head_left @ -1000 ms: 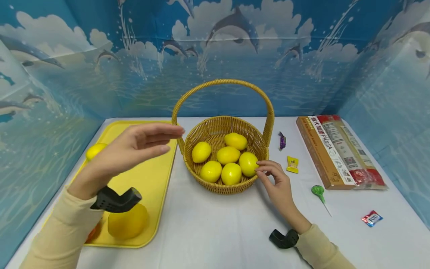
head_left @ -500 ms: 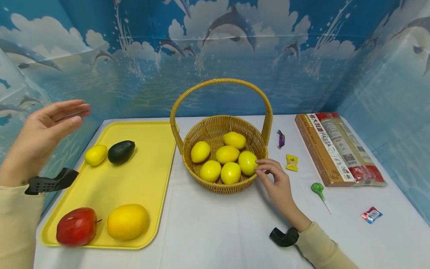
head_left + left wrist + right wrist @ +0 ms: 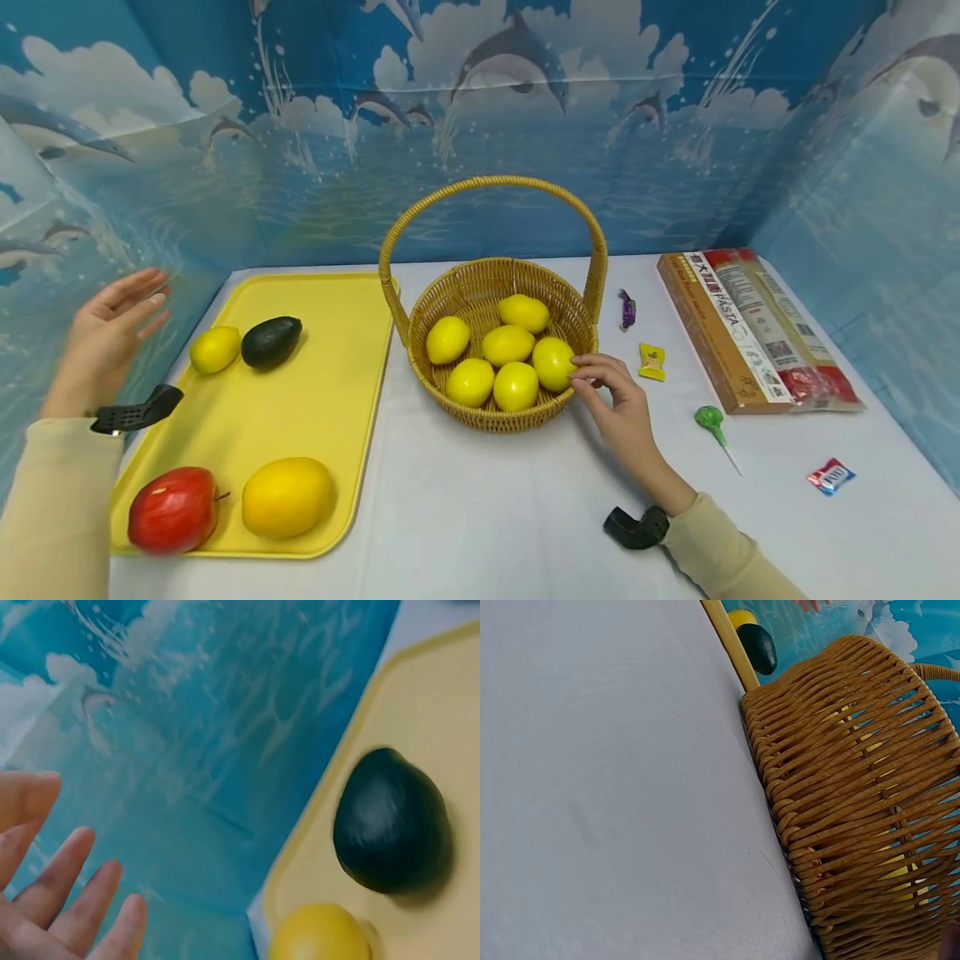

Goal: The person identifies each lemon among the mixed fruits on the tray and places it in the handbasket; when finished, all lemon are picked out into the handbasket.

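Observation:
My left hand hovers off the left edge of the yellow tray, fingers relaxed and apart, holding nothing. Nearest to it on the tray are a small lemon and a dark green avocado. At the tray's front lie a red apple and a large yellow fruit. With thumb and fingertips, my right hand grips the front right rim of the wicker basket. Several lemons rest inside the basket, one right by those fingertips.
Right of the basket lie a purple-wrapped candy, a yellow-wrapped candy, a green lollipop and a red-and-blue candy. A pasta box stays at the back right. Dolphin-printed curtains enclose the table.
My left hand has swung left from beside the basket across the tray, then dipped slightly, uncovering the avocado and apple. My right hand stays at the basket rim.

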The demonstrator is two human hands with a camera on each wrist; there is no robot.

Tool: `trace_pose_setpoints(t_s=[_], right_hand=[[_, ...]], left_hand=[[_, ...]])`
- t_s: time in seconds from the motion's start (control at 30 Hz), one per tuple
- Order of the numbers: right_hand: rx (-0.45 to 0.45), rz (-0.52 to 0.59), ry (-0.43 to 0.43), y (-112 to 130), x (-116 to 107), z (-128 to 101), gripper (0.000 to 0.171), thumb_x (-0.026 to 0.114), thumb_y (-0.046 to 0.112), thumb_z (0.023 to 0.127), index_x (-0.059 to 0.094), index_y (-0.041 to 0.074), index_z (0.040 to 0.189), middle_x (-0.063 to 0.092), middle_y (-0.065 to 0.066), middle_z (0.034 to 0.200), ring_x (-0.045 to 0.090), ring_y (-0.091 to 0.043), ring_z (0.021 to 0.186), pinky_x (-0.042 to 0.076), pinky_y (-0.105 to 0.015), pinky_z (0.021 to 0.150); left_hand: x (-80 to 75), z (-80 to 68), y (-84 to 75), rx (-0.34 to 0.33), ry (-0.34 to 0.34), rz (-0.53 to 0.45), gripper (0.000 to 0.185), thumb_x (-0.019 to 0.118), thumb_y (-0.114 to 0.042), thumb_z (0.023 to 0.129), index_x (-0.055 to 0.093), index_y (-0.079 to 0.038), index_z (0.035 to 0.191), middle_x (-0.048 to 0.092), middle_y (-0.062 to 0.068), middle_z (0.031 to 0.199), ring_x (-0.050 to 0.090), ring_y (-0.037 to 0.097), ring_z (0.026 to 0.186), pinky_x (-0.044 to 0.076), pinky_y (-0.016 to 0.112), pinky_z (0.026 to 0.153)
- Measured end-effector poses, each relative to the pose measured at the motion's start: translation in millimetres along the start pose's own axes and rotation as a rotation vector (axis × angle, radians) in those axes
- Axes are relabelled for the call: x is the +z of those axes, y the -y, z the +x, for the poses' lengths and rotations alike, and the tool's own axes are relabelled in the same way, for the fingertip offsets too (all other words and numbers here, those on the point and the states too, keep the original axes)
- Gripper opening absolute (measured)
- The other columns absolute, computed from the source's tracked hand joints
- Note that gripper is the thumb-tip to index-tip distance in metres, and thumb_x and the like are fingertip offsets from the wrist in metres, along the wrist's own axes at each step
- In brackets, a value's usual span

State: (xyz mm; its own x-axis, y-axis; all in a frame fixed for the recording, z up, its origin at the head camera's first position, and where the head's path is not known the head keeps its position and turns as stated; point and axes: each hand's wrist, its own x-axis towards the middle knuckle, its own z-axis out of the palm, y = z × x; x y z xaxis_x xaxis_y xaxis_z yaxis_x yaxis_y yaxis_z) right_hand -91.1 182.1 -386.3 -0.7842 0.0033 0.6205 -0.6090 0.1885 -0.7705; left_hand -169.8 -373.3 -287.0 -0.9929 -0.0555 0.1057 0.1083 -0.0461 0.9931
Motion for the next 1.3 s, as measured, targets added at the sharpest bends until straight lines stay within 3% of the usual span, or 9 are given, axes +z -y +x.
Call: trace_pose_setpoints(t_s=[0.1, 0.2, 0.3, 0.43, 0.63, 0.83, 0.93, 1.1, 1.3], right_hand=[[-0.003, -0.01, 0.0, -6, -1, -2, 0.018, 0.055, -0.025, 0.08, 0.063, -0.011, 0.088, 0.056, -0.028, 0.105, 0.048, -0.02, 0.103, 0.041, -0.021, 0.076], [-0.014, -0.018, 0.001, -13, -2, -3, 0.018, 0.056, -0.023, 0.081, 0.064, -0.009, 0.089, 0.057, -0.025, 0.106, 0.049, -0.018, 0.104, 0.041, -0.02, 0.076], [-0.025, -0.021, 0.002, -12, -2, -3, 0.016, 0.056, -0.023, 0.081, 0.063, -0.01, 0.088, 0.057, -0.026, 0.105, 0.049, -0.018, 0.104, 0.041, -0.02, 0.076], [-0.02, -0.017, 0.001, -1, 0, 0, 0.016, 0.055, -0.025, 0.08, 0.062, -0.013, 0.087, 0.055, -0.03, 0.104, 0.049, -0.02, 0.103, 0.041, -0.021, 0.076], [-0.016, -0.02, -0.001, -6, -1, -1, 0.018, 0.056, -0.025, 0.08, 0.063, -0.011, 0.088, 0.057, -0.026, 0.105, 0.048, -0.021, 0.103, 0.041, -0.021, 0.076], [0.001, -0.02, 0.008, -12, -2, -3, 0.014, 0.057, -0.019, 0.083, 0.064, -0.008, 0.089, 0.058, -0.022, 0.108, 0.048, -0.02, 0.105, 0.041, -0.022, 0.077], [-0.009, -0.014, 0.004, -4, -1, -1, 0.016, 0.055, -0.024, 0.081, 0.062, -0.012, 0.088, 0.057, -0.027, 0.106, 0.049, -0.021, 0.104, 0.041, -0.022, 0.076], [-0.012, -0.013, -0.002, -16, -3, -4, 0.021, 0.055, -0.026, 0.079, 0.064, -0.009, 0.089, 0.057, -0.024, 0.106, 0.049, -0.02, 0.104, 0.041, -0.022, 0.076], [-0.028, -0.011, -0.001, -24, -3, -5, 0.016, 0.058, -0.019, 0.083, 0.065, -0.006, 0.09, 0.059, -0.019, 0.108, 0.049, -0.021, 0.104, 0.041, -0.022, 0.077]], left_hand=[[-7.9, 2.1, 12.3, -0.086, 0.013, 0.061, 0.058, 0.057, -0.014, 0.094, 0.033, -0.016, 0.147, 0.03, -0.002, 0.146, 0.031, 0.007, 0.127, 0.017, 0.026, 0.108], [-13.9, 2.2, 24.8, -0.148, 0.069, 0.224, 0.06, 0.054, -0.023, 0.096, 0.027, -0.022, 0.149, 0.022, -0.006, 0.15, 0.025, 0.007, 0.13, 0.016, 0.027, 0.108], [-17.4, 2.7, 35.7, -0.142, 0.116, 0.415, 0.059, 0.051, -0.029, 0.097, 0.024, -0.023, 0.15, 0.021, -0.006, 0.151, 0.03, 0.004, 0.126, 0.028, 0.019, 0.101], [-19.7, 3.8, 46.4, -0.112, 0.137, 0.544, 0.058, 0.048, -0.031, 0.098, 0.024, -0.021, 0.15, 0.026, -0.005, 0.149, 0.036, 0.001, 0.117, 0.036, 0.013, 0.087], [-21.2, 5.7, 55.0, -0.181, 0.16, 0.623, 0.063, 0.047, -0.037, 0.097, 0.02, -0.019, 0.151, 0.019, 0.002, 0.152, 0.022, 0.019, 0.134, 0.029, 0.025, 0.103], [-22.8, 6.4, 60.2, -0.255, 0.239, 0.654, 0.069, 0.05, -0.036, 0.097, 0.015, -0.011, 0.151, 0.01, 0.018, 0.153, 0.016, 0.038, 0.133, 0.037, 0.026, 0.094], [-23.6, 7.3, 61.9, -0.266, 0.281, 0.67, 0.071, 0.051, -0.035, 0.097, 0.015, -0.008, 0.151, 0.012, 0.021, 0.151, 0.017, 0.041, 0.131, 0.04, 0.027, 0.091], [-23.0, 13.1, 63.6, -0.291, 0.367, 0.693, 0.074, 0.052, -0.031, 0.097, 0.009, -0.002, 0.149, 0.009, 0.03, 0.148, 0.017, 0.046, 0.129, 0.035, 0.049, 0.096], [-18.4, 20.7, 67.0, -0.319, 0.394, 0.735, 0.078, 0.053, -0.032, 0.097, 0.003, -0.004, 0.15, 0.006, 0.034, 0.147, 0.017, 0.049, 0.13, 0.034, 0.054, 0.096]])
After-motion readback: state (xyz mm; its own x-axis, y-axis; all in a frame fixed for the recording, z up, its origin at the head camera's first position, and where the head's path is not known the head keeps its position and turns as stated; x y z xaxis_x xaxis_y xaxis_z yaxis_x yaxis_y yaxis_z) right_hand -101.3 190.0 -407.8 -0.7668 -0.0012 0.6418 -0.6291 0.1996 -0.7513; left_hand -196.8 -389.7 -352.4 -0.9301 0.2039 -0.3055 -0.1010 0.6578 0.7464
